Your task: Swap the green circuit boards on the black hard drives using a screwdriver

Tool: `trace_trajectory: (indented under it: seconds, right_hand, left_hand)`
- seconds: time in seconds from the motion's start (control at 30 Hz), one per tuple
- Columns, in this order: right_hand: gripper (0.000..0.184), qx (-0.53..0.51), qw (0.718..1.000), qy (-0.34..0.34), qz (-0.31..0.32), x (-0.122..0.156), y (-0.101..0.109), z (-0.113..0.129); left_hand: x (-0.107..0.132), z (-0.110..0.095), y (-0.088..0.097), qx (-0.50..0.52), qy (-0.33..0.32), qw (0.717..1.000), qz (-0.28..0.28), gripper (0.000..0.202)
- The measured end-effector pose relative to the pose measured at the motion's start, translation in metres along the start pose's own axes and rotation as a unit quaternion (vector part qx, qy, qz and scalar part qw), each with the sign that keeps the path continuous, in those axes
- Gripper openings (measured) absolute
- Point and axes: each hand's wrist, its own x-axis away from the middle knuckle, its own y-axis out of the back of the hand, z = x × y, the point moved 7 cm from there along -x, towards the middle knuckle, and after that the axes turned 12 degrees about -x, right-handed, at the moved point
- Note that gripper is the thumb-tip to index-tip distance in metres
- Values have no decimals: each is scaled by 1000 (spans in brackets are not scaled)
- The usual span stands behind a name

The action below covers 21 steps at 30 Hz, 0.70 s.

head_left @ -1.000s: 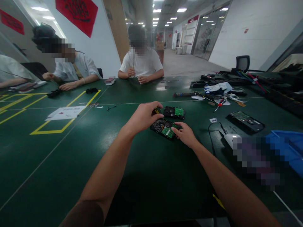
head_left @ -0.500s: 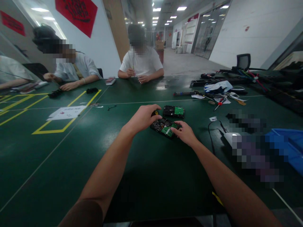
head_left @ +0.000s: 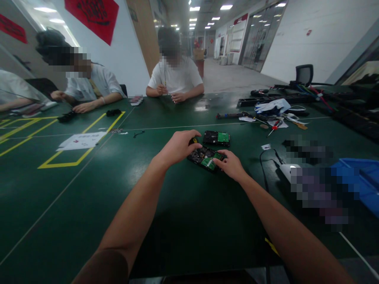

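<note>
A hard drive (head_left: 205, 158) lies on the green table with its green circuit board facing up. My right hand (head_left: 232, 165) grips its right end, thumb on the board and fingers at the far edge. Over the drive's left end, my left hand (head_left: 181, 146) is closed around a small black-and-yellow tool (head_left: 194, 141). Most of that tool is hidden by the fingers, so its exact kind cannot be made out. Just beyond, a second hard drive (head_left: 216, 138) lies flat, board up, apart from both hands.
Right of my hands are a white device (head_left: 288, 170) with a black cable and a blue bin (head_left: 359, 177). Farther back lie a red-handled screwdriver (head_left: 276, 126), gloves (head_left: 272, 106) and a dark rod-like tool (head_left: 229, 116). A paper sheet (head_left: 81, 141) lies left; people sit opposite.
Both hands keep their hold at the hard drive, with barely any movement. The whole view has shifted slightly.
</note>
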Motion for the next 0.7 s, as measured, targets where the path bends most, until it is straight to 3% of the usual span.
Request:
trace_trajectory:
  seconds: [0.7]
  right_hand:
    - [60,15,1000,10,-6,-1,1,2]
  left_hand:
    - [0,-5,2,-14,16,999,38,35]
